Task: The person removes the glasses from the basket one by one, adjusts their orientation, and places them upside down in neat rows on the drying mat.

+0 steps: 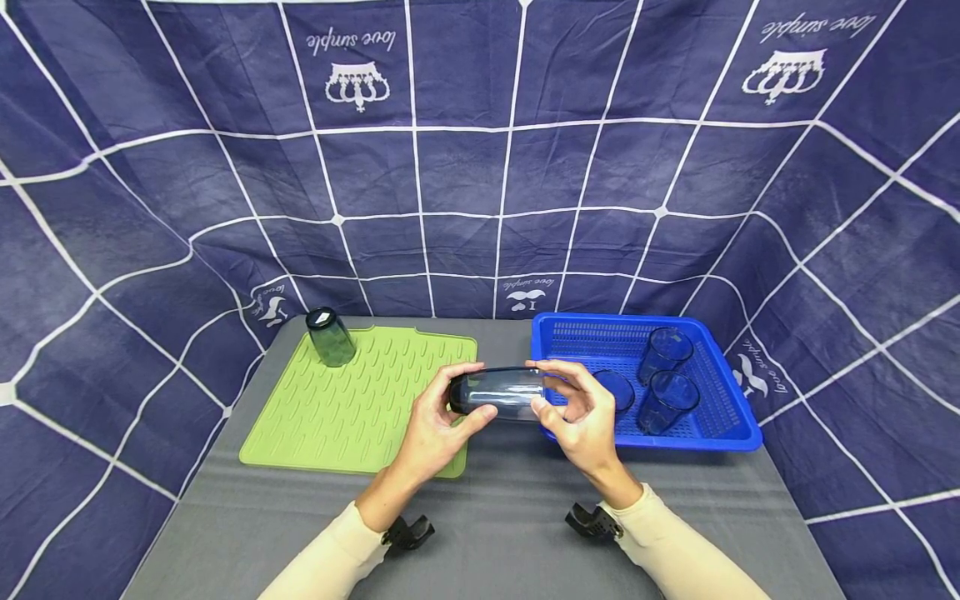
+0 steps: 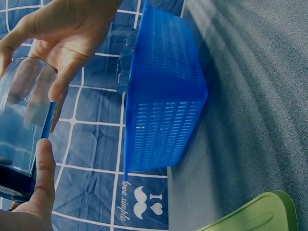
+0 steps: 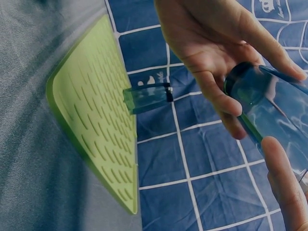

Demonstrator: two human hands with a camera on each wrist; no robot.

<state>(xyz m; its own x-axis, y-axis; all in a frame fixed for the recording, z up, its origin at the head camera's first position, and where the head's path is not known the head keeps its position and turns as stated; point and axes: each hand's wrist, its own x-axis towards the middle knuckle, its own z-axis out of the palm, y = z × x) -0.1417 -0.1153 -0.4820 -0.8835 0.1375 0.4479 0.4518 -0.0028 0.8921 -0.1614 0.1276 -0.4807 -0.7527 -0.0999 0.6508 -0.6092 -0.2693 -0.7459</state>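
A blue-tinted drinking glass (image 1: 504,392) lies sideways in the air between both hands, over the gap between mat and basket. My left hand (image 1: 441,417) grips its dark, thick base end, thumb at the front. My right hand (image 1: 581,415) holds the rim end between thumb and fingers. In the left wrist view the glass (image 2: 21,125) shows clear walls and a dark bottom. A second glass (image 1: 332,337) stands upside down on the green drying mat (image 1: 352,400), at its far left corner.
The blue plastic basket (image 1: 723,437) on the right contains several blue glasses, among them one at the front (image 1: 667,402) and one behind it (image 1: 665,354). A grey cloth (image 1: 495,517) covers the table. Navy checked curtains (image 1: 465,175) enclose the back and sides.
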